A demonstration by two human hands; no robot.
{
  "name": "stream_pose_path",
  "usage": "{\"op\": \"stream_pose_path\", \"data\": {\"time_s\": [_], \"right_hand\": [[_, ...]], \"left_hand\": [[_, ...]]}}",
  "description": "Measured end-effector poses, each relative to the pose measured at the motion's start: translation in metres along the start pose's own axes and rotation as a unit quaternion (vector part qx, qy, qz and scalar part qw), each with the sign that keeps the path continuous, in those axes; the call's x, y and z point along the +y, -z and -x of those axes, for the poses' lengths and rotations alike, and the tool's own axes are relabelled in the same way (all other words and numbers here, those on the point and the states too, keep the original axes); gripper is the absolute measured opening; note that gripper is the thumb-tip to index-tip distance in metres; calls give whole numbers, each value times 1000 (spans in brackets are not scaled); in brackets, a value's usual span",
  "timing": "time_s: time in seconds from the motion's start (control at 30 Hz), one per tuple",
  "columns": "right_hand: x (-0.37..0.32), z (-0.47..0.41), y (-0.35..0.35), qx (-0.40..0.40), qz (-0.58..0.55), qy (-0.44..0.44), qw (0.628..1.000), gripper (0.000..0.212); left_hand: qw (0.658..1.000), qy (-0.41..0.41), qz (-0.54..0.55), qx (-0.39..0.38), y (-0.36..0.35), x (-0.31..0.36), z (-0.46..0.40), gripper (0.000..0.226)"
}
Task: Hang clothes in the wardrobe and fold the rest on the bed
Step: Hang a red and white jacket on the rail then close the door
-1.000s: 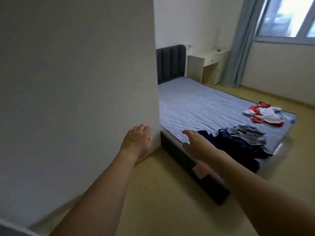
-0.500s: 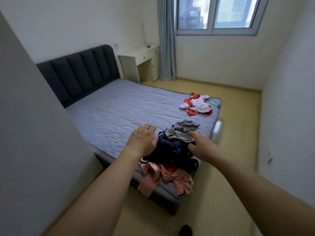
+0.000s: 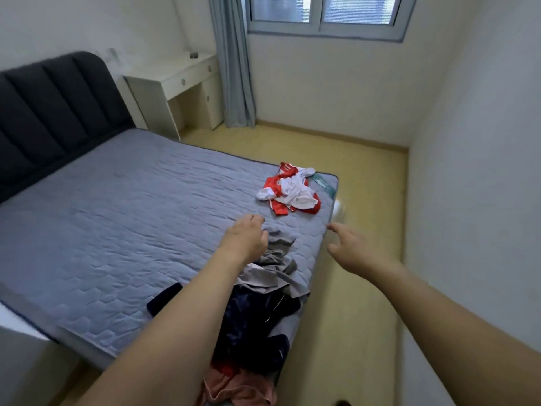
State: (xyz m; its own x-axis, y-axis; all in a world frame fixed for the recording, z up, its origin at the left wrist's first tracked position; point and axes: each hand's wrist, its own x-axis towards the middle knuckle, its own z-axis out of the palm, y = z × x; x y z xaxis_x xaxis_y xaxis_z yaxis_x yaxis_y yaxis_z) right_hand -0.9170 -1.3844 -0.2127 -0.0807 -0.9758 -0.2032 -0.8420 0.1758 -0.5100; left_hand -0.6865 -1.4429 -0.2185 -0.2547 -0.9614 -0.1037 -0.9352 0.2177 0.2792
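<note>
No readable text shows, perhaps because of blur.

We saw two bare forearms reaching out from under the camera, with no sleeves, watch, bands or gloves on them up to the frame's edge. The left hand and the right hand were bare too, and we noticed no rings on the fingers that showed. Both forearms looked broad and smooth.
</note>
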Motion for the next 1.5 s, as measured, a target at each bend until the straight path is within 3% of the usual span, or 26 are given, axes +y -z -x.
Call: {"op": "stream_pose_path", "data": {"time_s": [0.13, 0.37, 0.63, 0.73, 0.9, 1.03, 1.13, 1.27, 1.4, 1.5], "right_hand": [[58, -106, 35, -13, -14, -22, 1000, 58], [109, -315, 108, -49, -13, 27, 998, 45], [72, -538, 109, -167, 25, 88, 982, 56], [68, -613, 110, -187, 39, 94, 977, 58], [73, -748, 103, -235, 41, 91, 967, 44], [92, -880, 44, -230, 60, 88, 967, 40], [126, -978, -33, -258, 72, 70, 961, 33], [182, -1073, -143, -262, 85, 14, 961, 41], [228, -1116, -234, -243, 98, -24, 965, 67], [253, -1132, -275, -196, 171, 31, 965, 50]], "left_hand": [[1000, 6, 16, -17, -24, 45, -122, 43], [995, 75, 49, -48, -43, 74, -308, 44], [956, 254, 142, -34, -46, 4, -454, 43], [946, 284, 154, -32, -49, -16, -514, 42], [931, 315, 180, -33, -66, -36, -626, 42], [919, 337, 204, -7, -126, -58, -729, 37], [903, 361, 233, -8, -211, -75, -791, 33], [896, 382, 224, -42, -326, -109, -861, 37], [874, 441, 204, -22, -407, -156, -921, 53], [875, 457, 159, -15, -453, -176, -946, 73]]}}
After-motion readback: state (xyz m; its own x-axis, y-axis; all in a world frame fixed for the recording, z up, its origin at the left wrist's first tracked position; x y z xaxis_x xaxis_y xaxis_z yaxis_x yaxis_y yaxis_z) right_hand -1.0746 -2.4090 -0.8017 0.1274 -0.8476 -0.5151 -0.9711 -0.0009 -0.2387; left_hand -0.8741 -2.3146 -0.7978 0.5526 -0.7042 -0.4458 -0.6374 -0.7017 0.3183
